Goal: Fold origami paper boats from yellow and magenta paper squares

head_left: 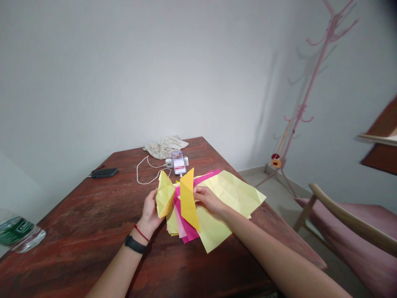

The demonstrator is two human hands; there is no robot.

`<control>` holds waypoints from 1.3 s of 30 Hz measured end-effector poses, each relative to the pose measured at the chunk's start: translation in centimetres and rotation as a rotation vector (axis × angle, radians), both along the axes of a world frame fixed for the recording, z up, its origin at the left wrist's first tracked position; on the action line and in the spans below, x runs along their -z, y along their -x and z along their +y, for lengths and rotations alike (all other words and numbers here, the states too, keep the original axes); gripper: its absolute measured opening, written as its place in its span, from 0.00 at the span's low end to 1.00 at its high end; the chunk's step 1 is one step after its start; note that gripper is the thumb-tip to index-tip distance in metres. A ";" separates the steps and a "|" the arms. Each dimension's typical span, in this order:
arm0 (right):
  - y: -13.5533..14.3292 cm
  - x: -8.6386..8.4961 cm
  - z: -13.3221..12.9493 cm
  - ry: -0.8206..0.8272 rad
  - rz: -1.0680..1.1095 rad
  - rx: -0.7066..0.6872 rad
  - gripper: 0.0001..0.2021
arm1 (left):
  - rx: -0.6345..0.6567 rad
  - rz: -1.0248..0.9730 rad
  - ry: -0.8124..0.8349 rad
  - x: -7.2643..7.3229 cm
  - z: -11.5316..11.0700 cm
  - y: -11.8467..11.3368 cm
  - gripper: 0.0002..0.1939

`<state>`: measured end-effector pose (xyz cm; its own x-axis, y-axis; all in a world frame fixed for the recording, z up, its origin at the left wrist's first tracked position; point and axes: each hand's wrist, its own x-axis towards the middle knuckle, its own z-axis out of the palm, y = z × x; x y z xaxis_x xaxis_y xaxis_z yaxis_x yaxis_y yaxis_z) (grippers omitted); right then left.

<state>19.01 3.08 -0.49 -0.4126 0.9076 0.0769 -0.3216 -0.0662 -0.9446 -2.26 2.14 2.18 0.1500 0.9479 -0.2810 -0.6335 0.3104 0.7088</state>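
My left hand (151, 210) is wrapped round the left side of a folded pale-yellow paper piece (165, 195), holding it above the table. Close beside it on the right, a deeper yellow folded strip (188, 202) stands nearly upright, pinched at its right edge by my right hand (208, 199). Beneath and behind both hands lie creased pale-yellow sheets (237, 189) and magenta sheets (188, 231), with a light pink one (180, 223) among them. Some of the fingertips are hidden behind the paper.
On the wooden table (77, 244) are a dark power bank (104, 173), a white cable (137, 176), a propped phone (180, 162) and a crumpled cloth (166, 147). A clear bottle (21, 234) is at the left, a chair (350, 219) at the right.
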 end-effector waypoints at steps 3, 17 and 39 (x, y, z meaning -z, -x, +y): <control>0.0 0.0 0.0 -0.002 -0.001 -0.002 0.15 | 0.036 -0.013 -0.014 -0.1 -0.1 0.1 0.16; 0.5 0.3 0.3 -0.021 -0.078 0.126 0.18 | -0.105 0.315 -0.289 0.1 -1.9 -2.7 0.29; 0.3 0.0 0.0 -0.175 -0.128 0.233 0.21 | -0.212 0.518 -0.405 0.4 -1.9 -2.9 0.31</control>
<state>18.68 3.07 -0.53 -0.2119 0.9563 0.2013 -0.1865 0.1626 -0.9689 0.63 0.20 1.74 -0.1084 0.9873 0.1163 -0.1994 -0.1362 0.9704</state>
